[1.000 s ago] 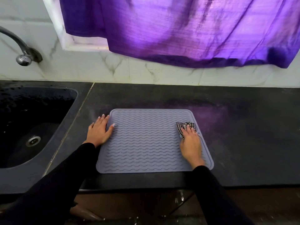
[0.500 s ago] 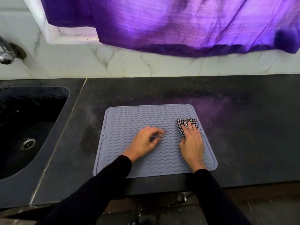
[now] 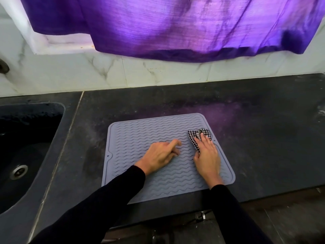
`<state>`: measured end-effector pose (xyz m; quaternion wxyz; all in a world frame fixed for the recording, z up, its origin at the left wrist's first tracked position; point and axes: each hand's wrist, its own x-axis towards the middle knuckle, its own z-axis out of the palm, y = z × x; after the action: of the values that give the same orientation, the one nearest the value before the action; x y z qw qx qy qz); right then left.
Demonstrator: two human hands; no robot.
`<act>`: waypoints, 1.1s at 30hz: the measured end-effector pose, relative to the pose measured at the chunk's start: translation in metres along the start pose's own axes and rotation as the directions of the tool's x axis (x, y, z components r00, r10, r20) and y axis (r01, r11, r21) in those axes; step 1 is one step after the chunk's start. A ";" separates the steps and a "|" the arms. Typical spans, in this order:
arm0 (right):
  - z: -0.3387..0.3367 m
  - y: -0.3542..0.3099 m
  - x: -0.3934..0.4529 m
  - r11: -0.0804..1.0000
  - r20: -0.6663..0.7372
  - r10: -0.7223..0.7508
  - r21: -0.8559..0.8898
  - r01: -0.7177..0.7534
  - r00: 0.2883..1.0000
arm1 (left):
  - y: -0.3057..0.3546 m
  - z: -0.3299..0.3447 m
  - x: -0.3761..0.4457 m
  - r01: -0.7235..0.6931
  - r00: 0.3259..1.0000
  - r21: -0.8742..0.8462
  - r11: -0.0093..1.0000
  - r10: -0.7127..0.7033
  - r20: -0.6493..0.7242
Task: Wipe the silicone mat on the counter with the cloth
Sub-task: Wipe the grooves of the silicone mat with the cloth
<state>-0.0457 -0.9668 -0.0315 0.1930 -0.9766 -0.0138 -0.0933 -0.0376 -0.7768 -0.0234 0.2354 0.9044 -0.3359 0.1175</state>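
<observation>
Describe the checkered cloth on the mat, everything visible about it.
The cloth is a small woven rag in a black-and-white check, crumpled rather than spread flat. It lies on the grey silicone mat near its far right corner. The right hand covers its near part, fingers pressing it down; the left hand does not touch it.

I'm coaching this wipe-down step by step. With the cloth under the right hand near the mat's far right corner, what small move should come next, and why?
Probably sweep the right hand leftward, pressing the checkered cloth across the silicone mat. The cloth sits at the far right, so most of the ridged surface lies to its left. The left hand, resting mid-mat, should shift out of the path.
</observation>
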 end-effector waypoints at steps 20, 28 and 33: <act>0.001 0.002 0.001 1.000 -0.003 0.002 -0.019 -0.002 1.000 | 0.002 0.007 0.007 -0.195 0.980 0.211 0.958 0.199 0.002; 0.001 0.000 0.000 1.000 -0.009 0.005 -0.019 -0.005 1.000 | -0.007 -0.033 -0.047 0.482 0.653 -0.327 0.813 -0.582 -0.485; 0.000 -0.001 -0.001 1.000 -0.026 -0.001 -0.024 0.001 1.000 | -0.036 -0.064 -0.102 0.614 0.276 -0.452 0.648 -0.712 -0.646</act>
<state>-0.0463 -0.9661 -0.0318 0.1813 -0.9776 -0.0107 -0.1060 -0.0935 -0.6642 -0.0184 0.4336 0.7959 0.2042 0.3699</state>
